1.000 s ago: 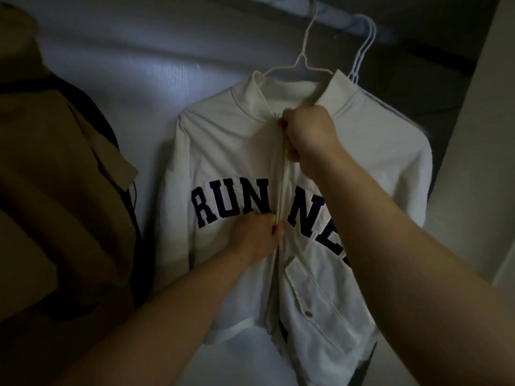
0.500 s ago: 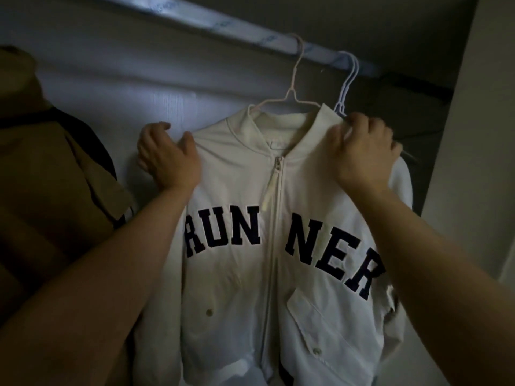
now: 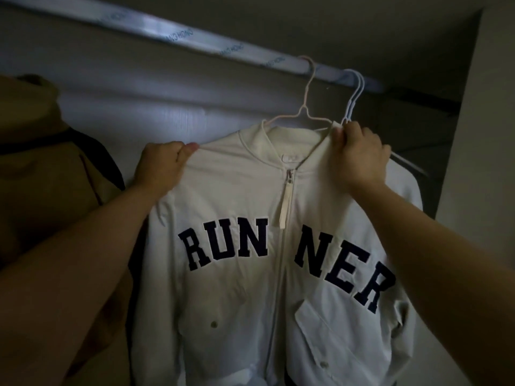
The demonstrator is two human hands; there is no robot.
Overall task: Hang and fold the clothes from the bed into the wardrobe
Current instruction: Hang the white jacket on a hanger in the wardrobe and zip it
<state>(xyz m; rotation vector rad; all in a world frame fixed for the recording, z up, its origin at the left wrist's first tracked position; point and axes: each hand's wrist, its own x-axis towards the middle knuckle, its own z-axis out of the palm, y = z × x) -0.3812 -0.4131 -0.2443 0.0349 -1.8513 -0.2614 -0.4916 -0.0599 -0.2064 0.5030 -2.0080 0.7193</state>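
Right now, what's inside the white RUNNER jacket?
A thin pale wire hanger: its hook and neck show above the collar of the white zip-up RUNNER jacket. Its arms are hidden under fabric.

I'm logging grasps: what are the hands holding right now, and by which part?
The white jacket: left hand pinches its shoulder seam, right hand grips the fabric beside the collar.

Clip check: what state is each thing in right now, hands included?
Hanger: hooked on rail.
Jacket: on it, zipped to the collar.
Spare hangers: hooked on rail, apparently bare.
Left hand: pinches jacket's shoulder.
Right hand: grips jacket's other shoulder by the collar.
Brown coat: hanging at left.
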